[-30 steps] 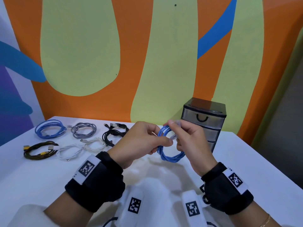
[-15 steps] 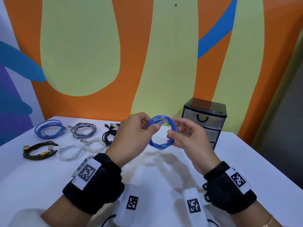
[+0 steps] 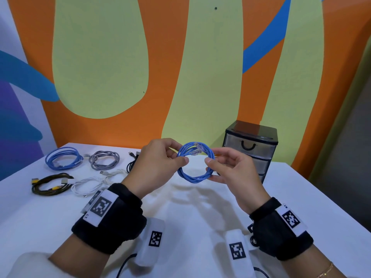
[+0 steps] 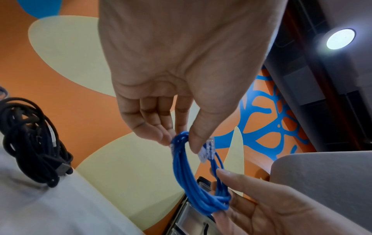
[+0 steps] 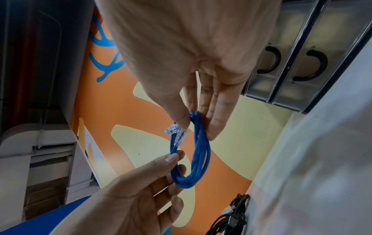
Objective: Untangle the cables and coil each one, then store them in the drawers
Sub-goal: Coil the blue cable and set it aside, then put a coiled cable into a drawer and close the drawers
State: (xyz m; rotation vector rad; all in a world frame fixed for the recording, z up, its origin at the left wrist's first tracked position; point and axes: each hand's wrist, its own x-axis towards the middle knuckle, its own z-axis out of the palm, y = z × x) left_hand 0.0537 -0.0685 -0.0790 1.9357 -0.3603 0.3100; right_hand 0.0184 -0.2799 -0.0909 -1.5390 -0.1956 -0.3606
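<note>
The blue network cable (image 3: 195, 164) hangs in the air as a neat round coil, held up above the white table (image 3: 301, 197) just left of the small drawer unit (image 3: 252, 149). Its two clear plugs (image 3: 197, 150) lie together at the top of the loop. Your left hand (image 3: 158, 163) pinches the coil's left side between thumb and curled fingers; your right hand (image 3: 230, 169) pinches the right side, thumb in front and fingers behind. In the left wrist view your left thumb (image 4: 198, 139) presses the strands just beside a plug.

The drawer unit stands against the painted wall, its drawers closed. Well to its left, six more coils rest on the table: a black cable (image 3: 132, 163) partly hidden behind your left hand, then a grey cable (image 3: 103, 159) and a light blue cable (image 3: 63, 159) farthest left. Nearer you lie two white cables (image 3: 96, 181) and a black-and-yellow cable (image 3: 51, 184).
</note>
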